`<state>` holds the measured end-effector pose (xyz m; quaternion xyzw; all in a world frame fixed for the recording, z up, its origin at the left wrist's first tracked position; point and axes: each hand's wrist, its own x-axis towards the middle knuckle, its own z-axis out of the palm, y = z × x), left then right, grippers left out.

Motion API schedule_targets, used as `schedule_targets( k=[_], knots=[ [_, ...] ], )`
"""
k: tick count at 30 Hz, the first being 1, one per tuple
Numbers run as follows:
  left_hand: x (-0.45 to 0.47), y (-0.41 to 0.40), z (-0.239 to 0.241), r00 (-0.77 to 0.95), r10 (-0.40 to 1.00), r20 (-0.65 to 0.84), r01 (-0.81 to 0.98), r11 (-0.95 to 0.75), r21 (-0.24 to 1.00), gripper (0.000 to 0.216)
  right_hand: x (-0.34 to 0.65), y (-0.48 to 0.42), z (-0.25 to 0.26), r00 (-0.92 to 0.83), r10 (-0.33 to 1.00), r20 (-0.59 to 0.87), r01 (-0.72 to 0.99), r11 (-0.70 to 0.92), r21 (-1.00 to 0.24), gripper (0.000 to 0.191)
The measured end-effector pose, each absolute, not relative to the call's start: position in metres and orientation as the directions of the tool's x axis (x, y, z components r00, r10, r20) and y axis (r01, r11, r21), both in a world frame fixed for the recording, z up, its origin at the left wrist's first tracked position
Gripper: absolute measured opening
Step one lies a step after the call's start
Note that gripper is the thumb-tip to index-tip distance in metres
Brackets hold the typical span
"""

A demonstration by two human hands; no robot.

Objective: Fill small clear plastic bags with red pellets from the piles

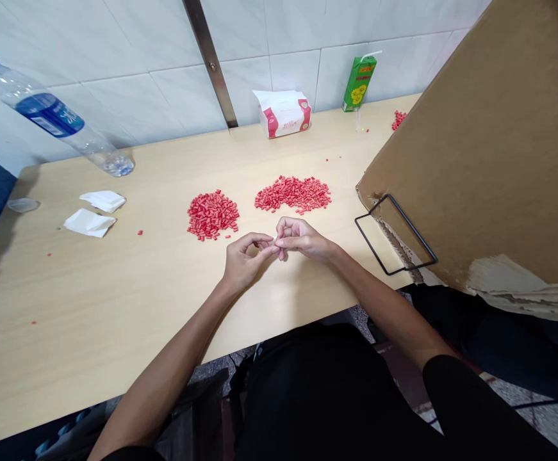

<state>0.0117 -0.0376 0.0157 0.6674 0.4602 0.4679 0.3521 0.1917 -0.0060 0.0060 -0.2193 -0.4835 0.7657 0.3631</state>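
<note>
My left hand [246, 257] and my right hand [302, 239] meet above the table's front half, thumbs and fingertips pinched together. A tiny whitish thing [274, 239] shows between the fingertips; it is too small and too covered to name. Just beyond my left hand lies a rounded pile of small red cylindrical pieces [213, 214]. A wider, curved pile of the same kind of red pieces [293, 194] lies behind my right hand. A single red piece [227, 236] rests near my left fingers.
A large cardboard sheet [490, 147] with a black wire frame [396, 234] blocks the right side. Along the tiled wall stand a tissue pack [286, 115], a green drink carton [358, 83] and a tilted plastic bottle [52, 115]. Folded tissues [90, 222] lie at left on the wooden table [91, 301].
</note>
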Motion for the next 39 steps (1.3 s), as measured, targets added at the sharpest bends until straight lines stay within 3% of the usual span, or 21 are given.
schedule_targets(
  k=[9,17,39],
  knots=[
    [0.0069,-0.0385,0.0197,0.212,0.842,0.496,0.516,-0.527,0.675,0.007,0.1914,-0.0058,0.0067,-0.579,0.815,0.0,-0.364,-0.259,-0.895,0.036],
    [0.008,-0.0377,0.0174,0.248,0.798,0.549,0.54,-0.585,0.606,0.007,0.1917,-0.0048,0.0064,-0.567,0.824,0.007,-0.367,-0.245,-0.897,0.036],
    [0.0087,-0.0387,0.0173,0.275,0.83,0.485,0.554,-0.549,0.626,0.008,0.1911,-0.0048,0.006,-0.582,0.813,-0.009,-0.328,-0.245,-0.912,0.037]
  ],
)
